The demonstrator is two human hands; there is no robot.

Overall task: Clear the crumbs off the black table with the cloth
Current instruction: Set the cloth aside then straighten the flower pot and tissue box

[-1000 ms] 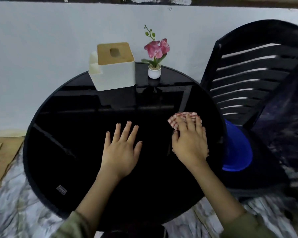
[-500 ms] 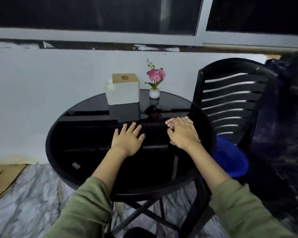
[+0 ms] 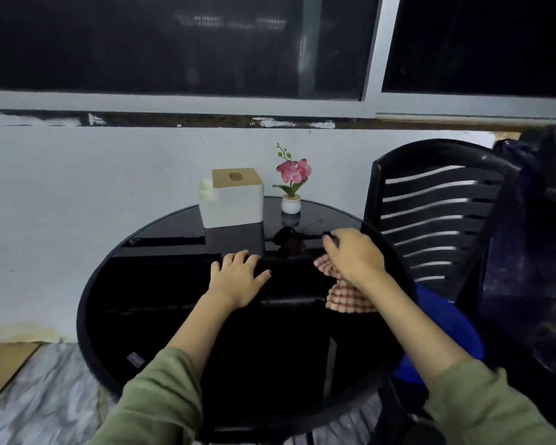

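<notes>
The round black glossy table (image 3: pixel 161 300) fills the middle of the view; I can make out no crumbs on its dark top. My left hand (image 3: pixel 238 279) lies flat on the table near its centre, fingers spread, holding nothing. My right hand (image 3: pixel 355 255) is raised a little over the right side of the table, fingers curled. The red-and-white checked cloth (image 3: pixel 347 298) is pinched in it and hangs bunched beneath the palm and wrist, its lower edge near the tabletop.
A white tissue box with a wooden lid (image 3: pixel 235 200) and a small pink flower in a white pot (image 3: pixel 291 194) stand at the table's far edge by the wall. A black slatted chair (image 3: pixel 437 220) stands at the right, a blue basin (image 3: pixel 446 335) beside it.
My right hand, earlier pressing the cloth flat on the table, has lifted with the cloth gathered under it. The view has tilted up and pulled back. My left hand stays flat.
</notes>
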